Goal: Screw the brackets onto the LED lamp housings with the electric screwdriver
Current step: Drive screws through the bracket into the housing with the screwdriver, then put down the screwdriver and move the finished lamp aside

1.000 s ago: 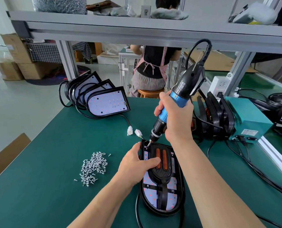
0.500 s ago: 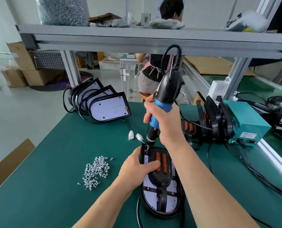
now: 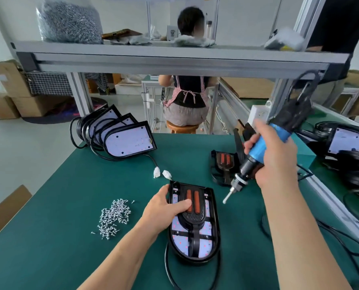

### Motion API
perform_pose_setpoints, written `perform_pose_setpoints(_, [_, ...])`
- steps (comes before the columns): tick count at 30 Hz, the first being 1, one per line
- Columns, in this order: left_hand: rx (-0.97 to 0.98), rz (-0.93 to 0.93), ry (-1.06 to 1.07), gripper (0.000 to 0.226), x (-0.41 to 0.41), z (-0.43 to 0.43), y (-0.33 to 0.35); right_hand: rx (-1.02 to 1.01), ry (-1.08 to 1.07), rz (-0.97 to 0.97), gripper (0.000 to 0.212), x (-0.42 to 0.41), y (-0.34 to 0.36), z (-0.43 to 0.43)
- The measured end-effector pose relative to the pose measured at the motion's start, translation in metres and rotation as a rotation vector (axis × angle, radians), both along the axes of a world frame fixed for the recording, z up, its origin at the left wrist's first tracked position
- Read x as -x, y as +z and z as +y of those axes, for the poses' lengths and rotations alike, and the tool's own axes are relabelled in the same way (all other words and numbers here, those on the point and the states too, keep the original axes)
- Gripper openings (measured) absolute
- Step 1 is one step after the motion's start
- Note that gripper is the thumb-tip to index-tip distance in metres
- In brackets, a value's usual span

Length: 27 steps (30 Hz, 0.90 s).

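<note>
while the cable [image 3: 167, 266] loops off toward the near edge of the table [image 3: 48, 258], the housing [image 3: 215, 231] lies flat right in front, rounded end toward us, with the bracket [image 3: 193, 218] sitting along its middle. left hand [image 3: 164, 210] has it pinned: thumb laid across the bracket by the orange slots [image 3: 196, 203], fingers curled over the housing's left rim. good place to hold, i'd say. the shell looks like rigid plastic, light enough to skate on the table under a driver's push, so clamp rim and bracket together and keep off the pale led board [image 3: 205, 243], likely the fragile part.

left of it, a loose heap of screws [image 3: 113, 216], small and easy to scatter.

up and right, right hand [image 3: 279, 164] is wrapped tight round the screwdriver [image 3: 260, 146], tilted, its bit [image 3: 226, 198] hanging in the air just off the housing's far right corner, touching nothing. whether a screw rides on the tip, can't tell.

two white plugs [image 3: 161, 174] lie just past the housing. behind the driver, a second housing [image 3: 221, 164] with its own bracket. further back on the left, a leaning row of lamps [image 3: 128, 141]. beyond the shelf [image 3: 153, 57], a person [image 3: 187, 97] sits on a stool [image 3: 182, 127], back to us.
</note>
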<state>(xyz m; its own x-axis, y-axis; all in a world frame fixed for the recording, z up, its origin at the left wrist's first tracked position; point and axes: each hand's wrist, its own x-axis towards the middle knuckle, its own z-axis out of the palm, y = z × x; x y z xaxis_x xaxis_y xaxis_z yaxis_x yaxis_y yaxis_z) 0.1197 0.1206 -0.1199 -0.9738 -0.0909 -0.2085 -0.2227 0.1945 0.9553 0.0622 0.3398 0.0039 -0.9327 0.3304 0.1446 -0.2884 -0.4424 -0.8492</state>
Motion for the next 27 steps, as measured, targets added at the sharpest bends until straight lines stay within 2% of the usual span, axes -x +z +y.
perform_pose_setpoints(9, [-0.024, -0.008, -0.026, 0.044, -0.002, 0.000, 0.000, 0.105, -0.095, -0.326, 0.030, -0.010, -0.082, 0.055])
perform_pose_setpoints(17, [-0.036, -0.015, -0.024, 0.044, -0.002, 0.000, -0.001, 0.096, -0.065, -0.468, 0.021, -0.005, -0.124, 0.050])
perform_pose_setpoints(19, [-0.034, -0.012, -0.022, 0.046, -0.001, 0.000, -0.001, 0.020, -0.099, -0.473, 0.029, -0.003, -0.132, 0.046])
perform_pose_setpoints(22, [-0.023, -0.008, -0.021, 0.045, -0.002, -0.001, -0.002, -0.271, -0.182, -0.551, 0.041, -0.005, -0.140, 0.043])
perform_pose_setpoints(24, [-0.022, -0.003, -0.020, 0.040, -0.002, -0.001, -0.002, -0.454, -0.242, -0.596, 0.040, -0.008, -0.141, 0.042])
perform_pose_setpoints(27, [-0.026, -0.001, -0.020, 0.037, -0.002, -0.001, -0.002, -0.610, -0.264, -0.554, 0.038, -0.012, -0.142, 0.042])
